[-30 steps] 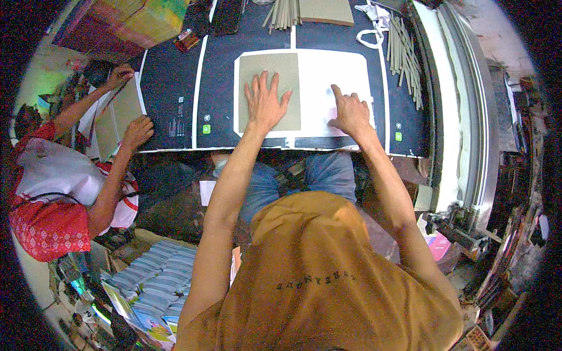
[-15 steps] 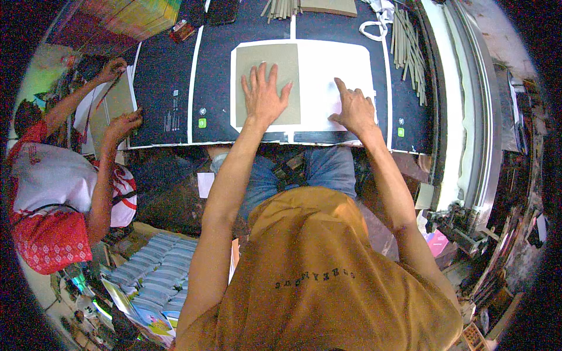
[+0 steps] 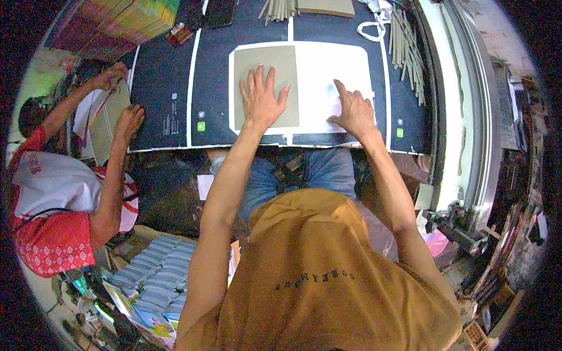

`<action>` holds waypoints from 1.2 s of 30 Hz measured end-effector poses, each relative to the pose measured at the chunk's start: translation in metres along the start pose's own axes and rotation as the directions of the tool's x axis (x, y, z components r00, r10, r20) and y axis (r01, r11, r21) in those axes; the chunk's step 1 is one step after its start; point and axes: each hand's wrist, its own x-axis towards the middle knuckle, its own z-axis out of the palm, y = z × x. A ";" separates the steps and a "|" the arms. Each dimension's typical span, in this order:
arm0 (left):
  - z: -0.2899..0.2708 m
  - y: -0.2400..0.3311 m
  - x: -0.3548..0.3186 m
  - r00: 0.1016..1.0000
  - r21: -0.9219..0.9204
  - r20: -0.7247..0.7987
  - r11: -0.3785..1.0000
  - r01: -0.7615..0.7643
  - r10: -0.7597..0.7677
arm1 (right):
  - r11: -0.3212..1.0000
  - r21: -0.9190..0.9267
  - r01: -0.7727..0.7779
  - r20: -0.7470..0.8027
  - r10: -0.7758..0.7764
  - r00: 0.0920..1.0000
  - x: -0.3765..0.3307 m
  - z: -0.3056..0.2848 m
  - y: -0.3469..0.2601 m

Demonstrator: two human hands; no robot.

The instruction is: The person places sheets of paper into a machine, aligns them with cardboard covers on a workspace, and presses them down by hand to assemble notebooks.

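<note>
A greyish-brown cardboard panel [image 3: 287, 65] lies over the left part of a white sheet [image 3: 328, 63] with cut corners. My left hand [image 3: 263, 104] rests flat on the cardboard, fingers spread and pointing away from me. On the bare white right part of the sheet sits my right hand [image 3: 356, 112]. Its index finger stretches forward and the thumb stands apart, while the other fingers are partly bent; nothing shows in its grasp.
Dark panels with white strips cover the table [image 3: 161, 88]. Loose card strips [image 3: 407, 55] and a white cloth loop [image 3: 374, 26] lie far right; more strips [image 3: 280, 9] lie at the back beside a board [image 3: 328, 7]. At left, a co-worker's hands [image 3: 127, 121] handle another board.
My hands stay in nearly the same places on the cardboard and sheet. At the left, the co-worker's hands and arms have shifted slightly around their board.
</note>
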 end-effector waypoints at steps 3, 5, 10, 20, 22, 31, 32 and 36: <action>0.001 0.000 0.000 1.000 -0.041 0.015 0.999 -0.003 0.003 | 1.000 0.019 -0.001 -0.011 0.002 1.000 0.000 0.003 0.002; 0.000 0.000 -0.001 1.000 -0.054 0.025 0.999 -0.002 0.003 | 1.000 0.021 0.005 -0.012 -0.004 1.000 0.000 0.004 0.003; 0.000 0.000 -0.003 0.999 -0.008 0.022 1.000 -0.024 0.024 | 1.000 0.021 -0.006 -0.007 0.006 1.000 0.001 0.005 0.003; -0.004 0.002 -0.002 0.998 0.036 0.070 0.999 -0.005 0.003 | 0.999 0.037 -0.030 0.033 0.029 0.999 0.001 0.000 0.002; -0.005 0.003 -0.002 0.997 0.039 0.075 0.999 -0.005 0.002 | 0.999 0.043 -0.029 0.030 0.028 0.999 0.001 0.000 0.002; -0.002 0.005 -0.002 0.997 0.041 0.077 0.999 0.004 -0.007 | 0.997 0.068 -0.041 0.088 0.035 0.995 0.001 -0.002 0.004; -0.002 0.005 -0.002 0.998 0.035 0.068 0.999 0.000 -0.002 | 0.997 0.073 -0.036 0.084 0.030 0.996 0.001 -0.001 0.004; 0.001 0.004 -0.004 0.999 0.053 0.048 0.999 -0.001 -0.001 | 0.998 0.067 0.003 0.046 -0.006 0.999 0.004 0.007 0.006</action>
